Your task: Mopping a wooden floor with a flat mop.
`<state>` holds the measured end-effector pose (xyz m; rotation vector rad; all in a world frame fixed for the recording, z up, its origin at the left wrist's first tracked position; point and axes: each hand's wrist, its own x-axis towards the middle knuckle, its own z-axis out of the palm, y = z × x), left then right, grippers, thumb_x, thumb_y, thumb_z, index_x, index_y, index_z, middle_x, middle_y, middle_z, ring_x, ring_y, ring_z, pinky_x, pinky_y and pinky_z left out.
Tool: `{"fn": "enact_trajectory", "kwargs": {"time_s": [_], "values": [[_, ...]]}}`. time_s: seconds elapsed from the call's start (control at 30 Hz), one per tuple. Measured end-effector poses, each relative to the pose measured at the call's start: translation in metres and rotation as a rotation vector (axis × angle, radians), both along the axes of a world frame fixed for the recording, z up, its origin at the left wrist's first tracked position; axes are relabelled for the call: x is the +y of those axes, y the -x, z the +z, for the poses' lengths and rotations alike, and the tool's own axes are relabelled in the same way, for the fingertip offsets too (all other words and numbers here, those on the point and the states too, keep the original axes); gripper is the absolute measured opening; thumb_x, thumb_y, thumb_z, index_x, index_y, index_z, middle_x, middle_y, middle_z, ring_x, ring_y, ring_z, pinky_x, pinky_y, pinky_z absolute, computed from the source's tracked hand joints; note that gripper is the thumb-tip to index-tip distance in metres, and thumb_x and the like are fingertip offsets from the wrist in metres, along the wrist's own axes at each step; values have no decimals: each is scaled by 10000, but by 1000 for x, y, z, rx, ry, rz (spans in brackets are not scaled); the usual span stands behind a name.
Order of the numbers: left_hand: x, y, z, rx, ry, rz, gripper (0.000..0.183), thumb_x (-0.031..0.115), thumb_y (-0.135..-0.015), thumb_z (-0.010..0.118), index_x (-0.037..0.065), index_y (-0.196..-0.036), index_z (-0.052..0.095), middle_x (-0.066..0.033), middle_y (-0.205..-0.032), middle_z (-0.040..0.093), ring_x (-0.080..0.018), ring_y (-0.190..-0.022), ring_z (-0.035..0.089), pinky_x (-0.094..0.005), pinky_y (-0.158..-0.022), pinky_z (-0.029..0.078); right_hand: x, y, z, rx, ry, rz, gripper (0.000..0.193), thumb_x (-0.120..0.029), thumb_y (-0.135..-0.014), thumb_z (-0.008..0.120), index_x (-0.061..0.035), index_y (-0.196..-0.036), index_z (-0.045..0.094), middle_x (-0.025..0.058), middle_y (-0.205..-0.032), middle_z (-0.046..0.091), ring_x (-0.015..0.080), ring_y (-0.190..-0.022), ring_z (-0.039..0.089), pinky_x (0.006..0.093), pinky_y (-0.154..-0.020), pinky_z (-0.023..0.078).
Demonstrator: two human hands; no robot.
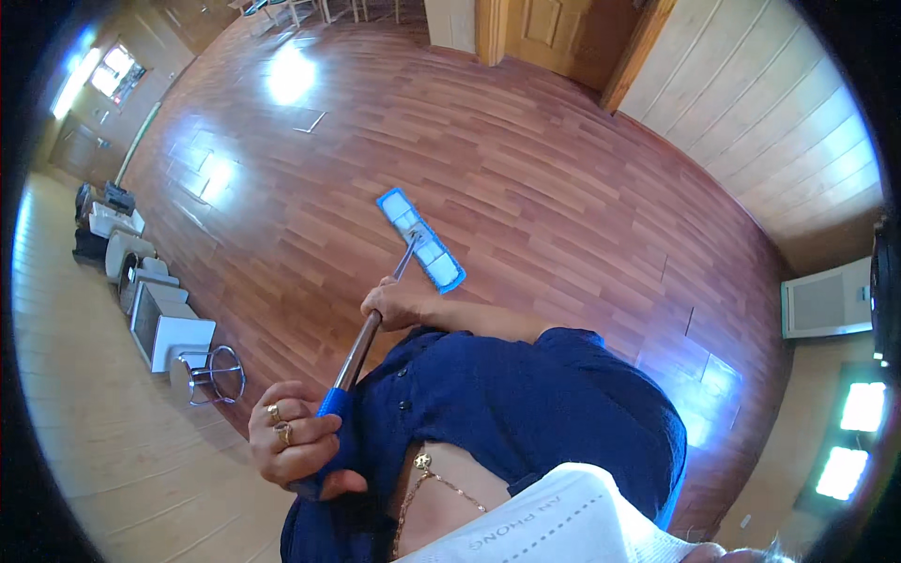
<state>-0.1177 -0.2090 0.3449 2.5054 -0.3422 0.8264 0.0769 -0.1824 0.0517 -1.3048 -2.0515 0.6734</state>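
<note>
Left hand (293,443) with two gold rings, fingers curled tight around blue grip of mop handle (361,349), near lower centre. Right hand (399,302) closed around metal shaft farther along. Flat blue mop head (420,240) rests on reddish wooden floor (544,178), centre. White boxes (169,324) and chrome stool (214,373) along left wall. White vent panel (826,298) far right.

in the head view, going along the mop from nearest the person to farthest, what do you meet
left hand on the blue grip → metal handle → right hand → blue mop head on the wooden floor
</note>
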Motion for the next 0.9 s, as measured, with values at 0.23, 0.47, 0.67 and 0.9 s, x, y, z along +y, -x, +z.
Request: {"fn": "enact_trajectory", "kwargs": {"time_s": [0.23,0.47,0.67,0.9], "values": [[15,-67,-53,-51,153,-49,427,420,-605,844,73,-734,631,-68,-784,664,-219,-605,564,-399,-655,476,-24,-97,-33,-151,192,-412,77,-222,-704,613,-203,-764,657,48,-813,675,267,-863,651,493,-730,406],[16,-152,-96,95,210,-156,366,405,-702,789,93,-783,618,-79,-906,667,-306,-783,608,-449,-774,467,-87,-202,-74,-120,133,-796,107,-202,-710,632,-164,-809,640,45,-884,664,278,-943,624,475,-765,412],[-11,-217,-136,295,196,-248,256,238,-702,790,100,-818,609,-79,-999,661,-280,-870,607,-423,-863,410,-167,-271,-113,-30,289,-1109,114,-162,-689,677,-192,-769,600,-1,-832,637,257,-962,589,498,-835,335],[-41,-271,-161,539,203,-483,290,224,-687,805,125,-884,617,-44,-1127,666,-228,-997,614,-392,-916,367,-291,-312,-170,176,404,-1450,173,-287,-823,497,-180,-803,632,-5,-940,624,219,-1076,538,552,-968,271]]}}
